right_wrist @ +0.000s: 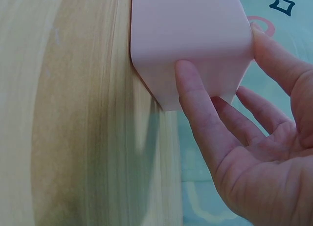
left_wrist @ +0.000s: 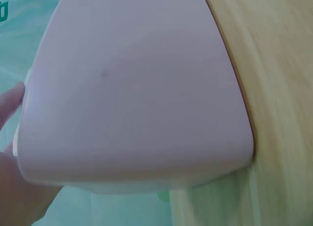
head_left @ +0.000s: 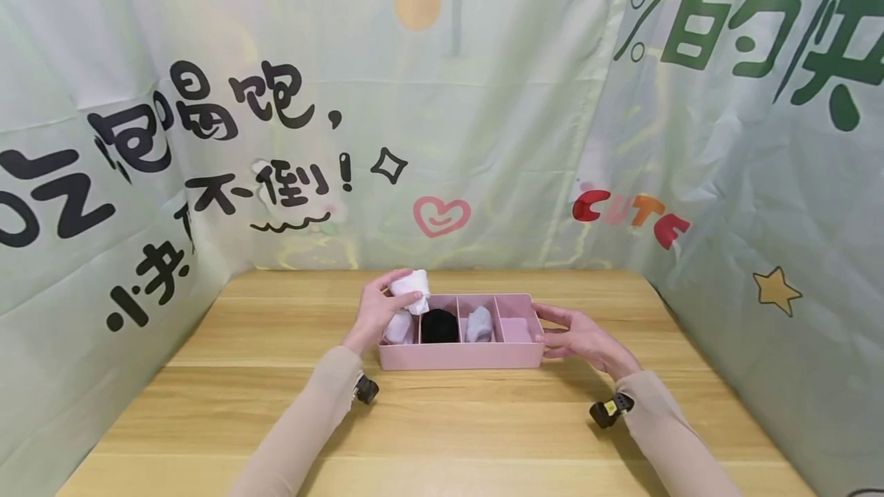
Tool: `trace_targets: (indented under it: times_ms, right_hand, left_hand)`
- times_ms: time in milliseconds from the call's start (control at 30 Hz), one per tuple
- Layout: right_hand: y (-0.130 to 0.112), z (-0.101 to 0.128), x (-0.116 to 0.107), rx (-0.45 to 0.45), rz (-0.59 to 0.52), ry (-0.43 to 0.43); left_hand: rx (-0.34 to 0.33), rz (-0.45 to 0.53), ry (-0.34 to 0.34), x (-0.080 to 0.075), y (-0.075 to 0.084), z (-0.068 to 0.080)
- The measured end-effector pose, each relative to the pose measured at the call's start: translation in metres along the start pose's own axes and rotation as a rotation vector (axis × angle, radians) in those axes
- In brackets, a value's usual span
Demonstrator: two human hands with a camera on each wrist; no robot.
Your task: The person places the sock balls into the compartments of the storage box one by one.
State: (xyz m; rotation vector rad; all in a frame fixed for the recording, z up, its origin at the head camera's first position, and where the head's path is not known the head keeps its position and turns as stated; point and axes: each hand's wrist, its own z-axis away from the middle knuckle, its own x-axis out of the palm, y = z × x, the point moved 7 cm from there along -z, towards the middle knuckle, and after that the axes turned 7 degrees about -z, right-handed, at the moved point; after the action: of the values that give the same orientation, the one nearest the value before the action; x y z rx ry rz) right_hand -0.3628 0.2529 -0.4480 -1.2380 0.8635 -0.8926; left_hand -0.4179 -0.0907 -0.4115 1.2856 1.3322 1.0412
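Note:
A long pink box (head_left: 460, 357) with several compartments stands on the table. Over its left end my left hand (head_left: 373, 313) pinches a crumpled white cloth bundle (head_left: 417, 286) between thumb and fingers, above the rim. Below that, a pale lilac cloth bundle (head_left: 399, 330) sits in the leftmost compartment. Beside it lie a black rolled bundle (head_left: 439, 326) and a greyish cloth bundle (head_left: 479, 325), each in its own compartment. The rightmost compartment shows its bare pink floor. My right hand (right_wrist: 254, 147) touches the box's right end with spread, fairly straight fingers.
The wooden table (head_left: 449, 428) runs back to a hanging printed curtain (head_left: 497, 121), which also closes off both sides. In the left wrist view the box's front wall (left_wrist: 137, 89) fills most of the picture and hides the cloth.

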Motion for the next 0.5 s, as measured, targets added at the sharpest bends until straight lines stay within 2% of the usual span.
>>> trace_targets:
  times_ms: [167,500]
  right_hand:
    - [0.0,0.001,-0.001,-0.002,-0.004,-0.003]
    - [0.0,0.001,0.0,-0.007,-0.003,-0.006]
  left_hand:
    - [0.035,-0.014,-0.057,0.014,0.003,0.001]
    - [0.09,-0.063,-0.119,0.04,0.007,0.007]
